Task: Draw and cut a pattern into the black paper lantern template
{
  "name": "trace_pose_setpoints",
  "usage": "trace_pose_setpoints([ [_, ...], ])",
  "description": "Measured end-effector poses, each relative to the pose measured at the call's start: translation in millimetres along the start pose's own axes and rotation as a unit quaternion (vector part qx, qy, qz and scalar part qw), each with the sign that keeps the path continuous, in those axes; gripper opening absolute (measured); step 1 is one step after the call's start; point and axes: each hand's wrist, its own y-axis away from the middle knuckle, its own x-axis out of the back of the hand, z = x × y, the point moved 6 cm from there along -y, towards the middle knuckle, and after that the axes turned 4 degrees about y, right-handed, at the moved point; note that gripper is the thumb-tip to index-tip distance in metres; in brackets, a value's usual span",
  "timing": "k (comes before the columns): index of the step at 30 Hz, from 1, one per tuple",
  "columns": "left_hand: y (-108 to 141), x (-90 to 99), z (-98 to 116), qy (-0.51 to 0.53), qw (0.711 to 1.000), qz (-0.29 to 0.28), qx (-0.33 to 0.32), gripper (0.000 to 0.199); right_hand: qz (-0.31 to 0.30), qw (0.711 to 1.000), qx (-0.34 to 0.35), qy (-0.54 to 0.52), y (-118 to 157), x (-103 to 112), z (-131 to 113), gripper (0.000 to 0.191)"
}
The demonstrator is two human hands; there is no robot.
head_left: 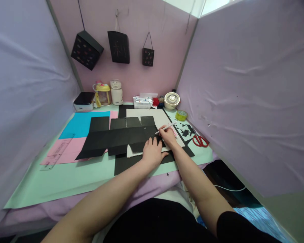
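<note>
A black card sheet with cut flaps along both long edges lies across the table, over a white board and more black paper. My left hand rests on the sheet's right part with its fingers spread, holding nothing. Just right of it, my right hand grips a white pen, whose tip is at the sheet's right end. Small black paper scraps and red-handled scissors lie to the right.
A clear ruler lies on pink paper beside blue paper. Along the back stand a black-topped box, a white bottle, a tray of pens and a round lamp-like object. Green tape sits back right.
</note>
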Motion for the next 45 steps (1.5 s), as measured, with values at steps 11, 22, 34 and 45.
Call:
trace_pose_setpoints([
  [11, -1.2, 0.0, 0.0, -0.012, 1.0, -0.004, 0.004, 0.069, -0.01, 1.0, -0.01, 0.024, -1.3, -0.9, 2.1, 0.01],
  [22, -0.9, 1.4, 0.6, -0.004, 1.0, -0.007, 0.006, 0.068, -0.011, 0.999, -0.008, 0.044, 0.2, -0.3, -1.1, 0.012],
  [34, -0.3, 2.8, -0.3, -0.002, 1.0, 0.006, 0.006, 0.067, -0.018, 0.999, -0.012, 0.048, 0.4, -0.2, -3.1, 0.013],
  [45, -0.7, 2.4, -1.0, -0.032, 0.999, -0.002, 0.006, 0.068, -0.007, 1.0, -0.01, 0.021, 1.0, 1.2, -2.1, 0.013],
])
